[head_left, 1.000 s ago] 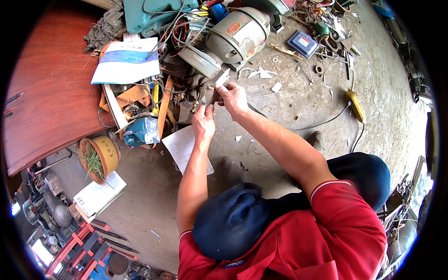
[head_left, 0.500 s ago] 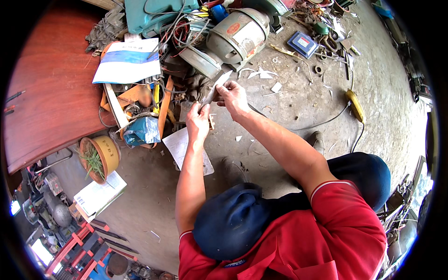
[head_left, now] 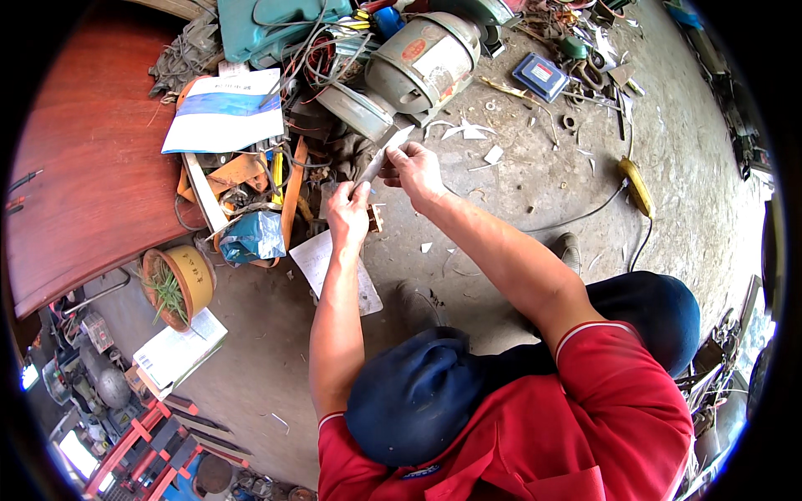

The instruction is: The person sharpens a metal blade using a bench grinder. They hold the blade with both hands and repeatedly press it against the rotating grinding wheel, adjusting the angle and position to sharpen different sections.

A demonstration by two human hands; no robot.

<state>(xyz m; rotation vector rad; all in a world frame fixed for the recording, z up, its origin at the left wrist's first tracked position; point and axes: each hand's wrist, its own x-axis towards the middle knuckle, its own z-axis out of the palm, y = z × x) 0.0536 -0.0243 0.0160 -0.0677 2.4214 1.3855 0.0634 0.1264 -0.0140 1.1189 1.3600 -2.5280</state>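
My left hand (head_left: pixel 347 214) pinches the lower end of a narrow, flat grey strip (head_left: pixel 373 168), which looks like a blade, though its exact kind cannot be made out. Further up, the fingers of my right hand (head_left: pixel 416 174) close on the same strip. It slants up to the right, with a bright whitish part showing beyond the right fingers. Just past that end stands a grey bench grinder (head_left: pixel 422 68). Its flat round guard (head_left: pixel 357 110) faces the hands; whether the strip touches it cannot be told.
Loose cables and a teal case (head_left: pixel 280 32) crowd the far side. Left are a reddish wooden table (head_left: pixel 92 159), a booklet (head_left: pixel 224 113) and a potted plant (head_left: pixel 188 280). A paper sheet (head_left: pixel 334 271) lies below my left hand. A yellow angle grinder (head_left: pixel 637 190) trails its cord at right.
My left hand has shifted slightly left, and both hands still grip the strip. The view itself has moved a little.
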